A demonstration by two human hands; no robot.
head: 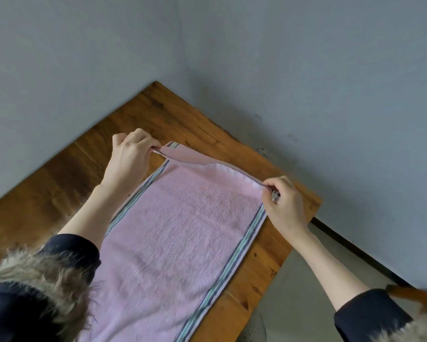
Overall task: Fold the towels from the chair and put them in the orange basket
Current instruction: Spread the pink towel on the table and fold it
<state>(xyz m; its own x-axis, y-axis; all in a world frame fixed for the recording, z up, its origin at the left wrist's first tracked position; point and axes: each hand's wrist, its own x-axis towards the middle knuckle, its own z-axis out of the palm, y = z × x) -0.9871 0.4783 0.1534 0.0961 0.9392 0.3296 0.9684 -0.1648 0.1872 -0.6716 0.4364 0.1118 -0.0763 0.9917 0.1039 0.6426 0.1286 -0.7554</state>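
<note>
A pink towel point(177, 233) with blue, green and white striped side borders lies lengthwise on the wooden table point(59, 183). Its far end is lifted off the wood and curls back over the flat part. My left hand point(131, 154) pinches the far left corner of the towel. My right hand point(285, 206) pinches the far right corner. The lifted edge is stretched between both hands. The near end of the towel runs out of view at the bottom. No chair and no orange basket show in this view.
The table stands in a corner between two grey-blue walls point(306, 70). Its right edge drops to a pale floor point(303, 292) with a dark skirting strip. A brown wooden piece point(414, 294) pokes in at the lower right. Fur-trimmed dark sleeves cover my forearms.
</note>
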